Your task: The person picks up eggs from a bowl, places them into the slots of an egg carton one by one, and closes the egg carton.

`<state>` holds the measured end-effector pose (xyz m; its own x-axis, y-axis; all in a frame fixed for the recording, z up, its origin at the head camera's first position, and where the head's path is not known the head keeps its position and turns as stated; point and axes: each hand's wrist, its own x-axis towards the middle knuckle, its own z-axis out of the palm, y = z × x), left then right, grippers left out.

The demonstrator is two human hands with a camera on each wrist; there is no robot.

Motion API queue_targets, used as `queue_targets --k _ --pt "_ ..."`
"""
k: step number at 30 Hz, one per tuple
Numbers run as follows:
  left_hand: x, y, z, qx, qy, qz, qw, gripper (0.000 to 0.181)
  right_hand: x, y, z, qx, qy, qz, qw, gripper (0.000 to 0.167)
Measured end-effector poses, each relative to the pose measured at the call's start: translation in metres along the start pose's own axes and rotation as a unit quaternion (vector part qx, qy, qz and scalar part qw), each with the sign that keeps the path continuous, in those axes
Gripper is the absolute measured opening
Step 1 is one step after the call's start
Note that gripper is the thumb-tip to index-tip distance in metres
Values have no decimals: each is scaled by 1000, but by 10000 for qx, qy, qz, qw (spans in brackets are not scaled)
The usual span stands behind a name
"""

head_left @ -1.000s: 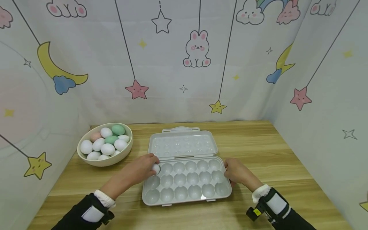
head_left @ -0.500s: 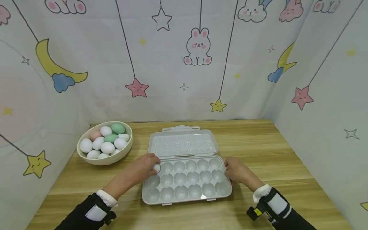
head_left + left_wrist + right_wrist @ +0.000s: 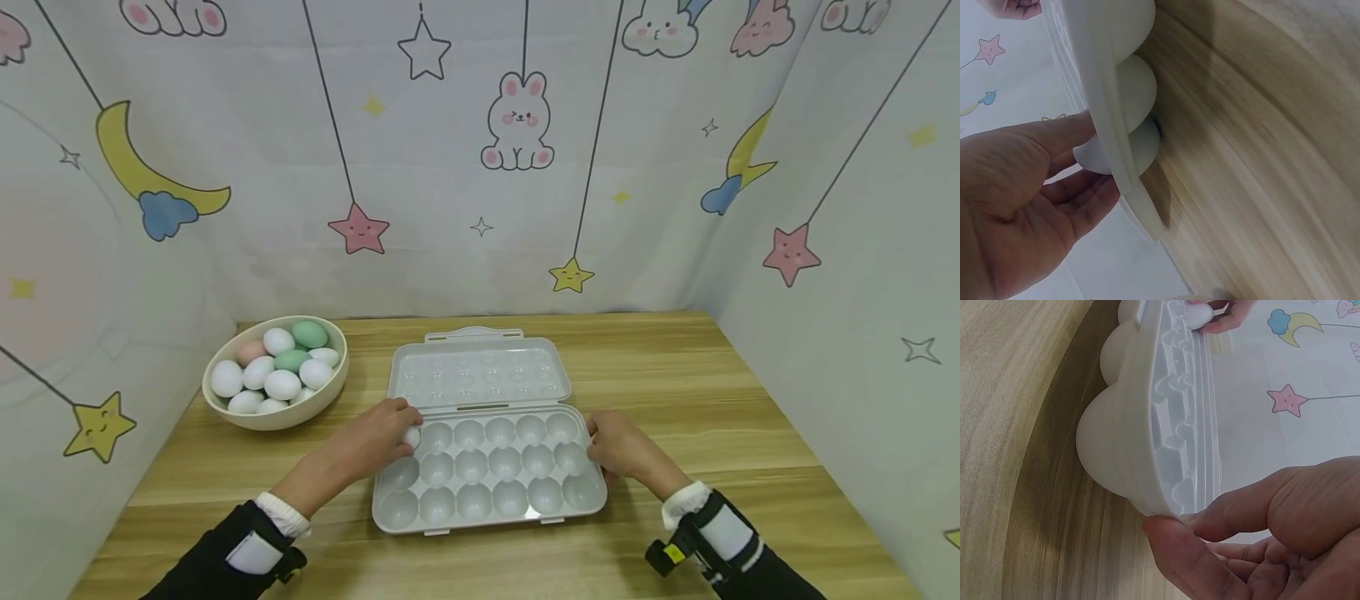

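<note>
A white plastic egg tray [image 3: 472,467] with rows of round cups lies on the table, its lid [image 3: 480,372] folded back behind it. At the back left cup my left hand [image 3: 367,442] holds a white egg [image 3: 412,437] between thumb and fingers; the left wrist view has the egg [image 3: 1091,156] sitting partly below the tray's rim. My right hand [image 3: 628,454] pinches the tray's right edge, thumb and forefinger on the rim in the right wrist view. The other cups that show hold no eggs.
A cream bowl [image 3: 273,422] piled with white, green and pinkish eggs stands at the back left of the wooden table [image 3: 675,383]. White curtains with cartoon prints [image 3: 450,167] enclose the table at the back and both sides.
Both hands keep their places on the egg and the tray. The whole head view has shifted very slightly.
</note>
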<state>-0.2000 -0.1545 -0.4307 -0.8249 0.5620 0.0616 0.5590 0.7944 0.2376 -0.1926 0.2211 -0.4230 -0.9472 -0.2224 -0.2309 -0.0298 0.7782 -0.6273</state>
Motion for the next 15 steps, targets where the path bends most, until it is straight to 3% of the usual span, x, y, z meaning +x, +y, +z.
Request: queue_targets --k 7,10,15 --pt "-5 4 -10 205 285 113 9993 31 1 3 0 -62 -27 11 10000 15" --pt "-8 7 -23 381 384 57 9985 30 1 4 0 -102 -35 25 9999 16" --pt "-16 13 -47 547 294 -73 9980 35 2 2 0 -102 -30 7 9999 15"
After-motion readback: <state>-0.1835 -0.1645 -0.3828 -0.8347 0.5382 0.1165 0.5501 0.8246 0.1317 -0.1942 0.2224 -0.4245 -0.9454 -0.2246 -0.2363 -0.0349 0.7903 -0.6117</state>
